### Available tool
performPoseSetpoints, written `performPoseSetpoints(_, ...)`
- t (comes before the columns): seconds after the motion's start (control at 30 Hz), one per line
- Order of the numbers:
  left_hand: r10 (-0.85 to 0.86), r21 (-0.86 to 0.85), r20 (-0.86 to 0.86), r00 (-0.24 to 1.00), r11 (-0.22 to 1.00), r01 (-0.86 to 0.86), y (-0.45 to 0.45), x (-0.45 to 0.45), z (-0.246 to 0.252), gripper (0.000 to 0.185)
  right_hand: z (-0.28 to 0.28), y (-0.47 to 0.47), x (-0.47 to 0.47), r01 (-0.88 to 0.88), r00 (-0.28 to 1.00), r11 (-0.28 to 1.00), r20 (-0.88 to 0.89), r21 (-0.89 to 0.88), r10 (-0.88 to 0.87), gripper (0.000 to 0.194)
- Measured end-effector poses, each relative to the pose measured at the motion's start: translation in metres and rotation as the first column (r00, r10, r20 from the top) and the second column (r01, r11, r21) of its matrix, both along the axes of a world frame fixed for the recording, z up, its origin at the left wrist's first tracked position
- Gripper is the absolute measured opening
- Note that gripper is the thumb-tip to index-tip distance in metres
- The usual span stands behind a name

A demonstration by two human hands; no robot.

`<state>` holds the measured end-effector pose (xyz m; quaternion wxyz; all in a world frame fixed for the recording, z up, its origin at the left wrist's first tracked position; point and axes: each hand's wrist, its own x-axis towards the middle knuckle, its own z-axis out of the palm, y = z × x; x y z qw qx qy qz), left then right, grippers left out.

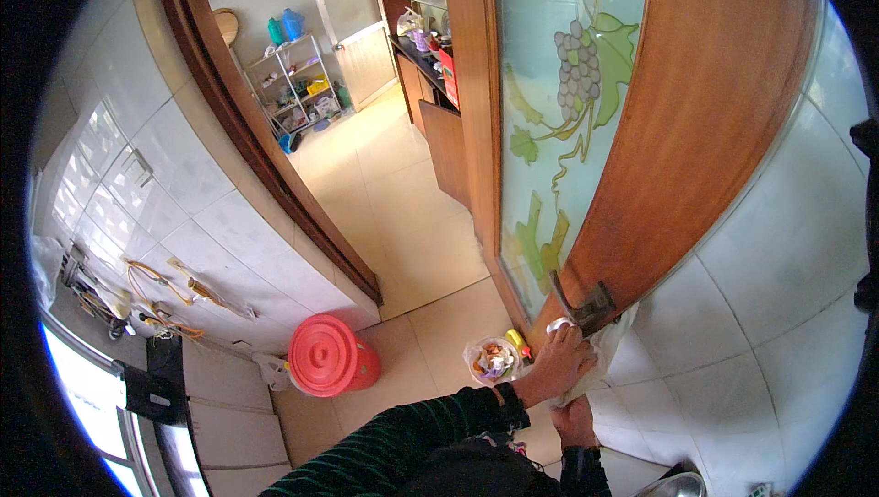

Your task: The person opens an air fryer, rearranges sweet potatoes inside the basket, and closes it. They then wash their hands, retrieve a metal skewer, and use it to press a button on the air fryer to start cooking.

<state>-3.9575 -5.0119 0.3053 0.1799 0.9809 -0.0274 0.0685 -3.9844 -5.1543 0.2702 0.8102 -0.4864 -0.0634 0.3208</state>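
Observation:
My left hand (560, 362) reaches across to the door handle (582, 301). Its bent fingers grip the white, thin material of a plastic bag (610, 349) just below the lever. The bag seems to hang at the handle, against the door's edge and the tiled wall. Lower down, my right hand (574, 421) is closed at the bag's bottom end, its fingertips partly hidden by the bag. The wooden door (693, 85) stands ajar, with a frosted glass panel (525, 78) painted with grapes and leaves.
A red lidded bucket (333, 355) stands by the left wall. Near the door's foot are a small waste bin (493, 360) with refuse and a yellow bottle (516, 342). A metal bowl (676, 485) is at bottom right. Beyond the doorway stands a shelf rack (295, 85).

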Motion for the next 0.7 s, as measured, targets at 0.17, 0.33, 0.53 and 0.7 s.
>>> performPoseSetpoints(0.17,0.095,-0.049,0.096,0.991,0.995,-0.091,-0.006,-0.012,0.002,0.037,-0.013,0.015,0.018,0.035,0.916,0.946,-0.389,0.323,0.099,0.048)
performPoseSetpoints(0.33,-0.022,-0.937,-0.333,0.943,-0.103,-0.334,-0.032,-0.034,-0.034,0.037,-0.024,0.007,0.040,0.143,0.867,0.910,-0.493,0.388,0.074,0.048)
performPoseSetpoints(0.53,-0.267,-0.886,-0.436,0.860,-0.038,-0.461,-0.045,-0.019,-0.056,0.041,-0.077,0.011,0.063,0.333,0.871,0.927,-0.434,0.174,-0.231,0.045)
performPoseSetpoints(0.7,-0.163,-0.936,-0.264,0.951,0.281,-0.212,-0.049,-0.014,-0.056,0.044,-0.060,0.002,0.069,0.184,0.875,0.899,-0.484,0.397,0.034,0.043)
